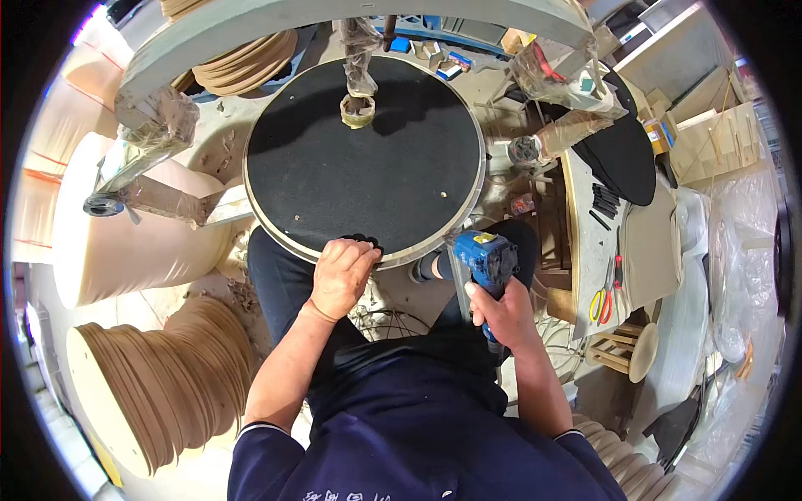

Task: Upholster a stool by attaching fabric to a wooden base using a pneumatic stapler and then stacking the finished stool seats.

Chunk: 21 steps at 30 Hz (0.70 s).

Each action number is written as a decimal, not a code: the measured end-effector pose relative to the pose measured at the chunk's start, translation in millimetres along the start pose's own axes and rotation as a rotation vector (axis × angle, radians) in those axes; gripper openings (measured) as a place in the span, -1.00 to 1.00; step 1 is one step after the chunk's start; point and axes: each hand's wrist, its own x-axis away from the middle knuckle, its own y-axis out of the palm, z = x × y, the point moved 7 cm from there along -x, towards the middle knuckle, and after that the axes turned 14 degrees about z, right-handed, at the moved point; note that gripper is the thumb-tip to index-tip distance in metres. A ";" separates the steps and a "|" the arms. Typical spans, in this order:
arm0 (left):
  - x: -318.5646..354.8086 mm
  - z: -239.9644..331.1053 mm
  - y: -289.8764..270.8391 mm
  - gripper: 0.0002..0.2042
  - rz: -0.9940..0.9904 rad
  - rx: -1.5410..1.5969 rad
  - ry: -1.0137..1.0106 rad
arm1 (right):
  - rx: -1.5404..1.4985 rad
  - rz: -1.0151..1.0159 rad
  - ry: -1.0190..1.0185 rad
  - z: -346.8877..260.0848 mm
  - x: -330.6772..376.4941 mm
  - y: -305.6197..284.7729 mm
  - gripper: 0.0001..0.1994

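Note:
A round wooden board (473,200) covered with black fabric lies flat before me, its pale rim showing all round. My left hand (341,274) presses on the near edge of the board, fingers curled over the black fabric there. My right hand (503,316) is closed around a blue power stapler (487,259), whose nose touches the board's rim at the lower right. A roll of tape (357,111) sits on the black fabric near the far side.
A stack of round wooden discs (159,388) lies at lower left, and a large pale roll (125,242) at left. A bench at right holds yellow-handled scissors (603,302), black pieces and wooden frames (710,138). More discs (246,67) are stacked behind.

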 end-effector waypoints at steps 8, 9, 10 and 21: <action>4.5 0.2 -0.1 -0.72 -0.070 -0.028 -0.004 | -0.044 0.026 0.004 -3.9 -13.0 -13.6 -0.84; 5.0 1.3 0.4 -0.72 -0.090 -0.045 0.006 | -0.033 0.024 0.000 -5.0 -16.8 -15.2 -0.83; 5.0 4.8 -0.1 -0.70 -0.084 -0.042 0.024 | -0.017 0.036 -0.005 -6.5 -18.1 -20.6 -0.82; 10.4 8.9 -5.4 -0.63 -0.064 -0.053 0.067 | 0.306 -0.047 -0.045 -21.3 -63.1 -30.6 -0.63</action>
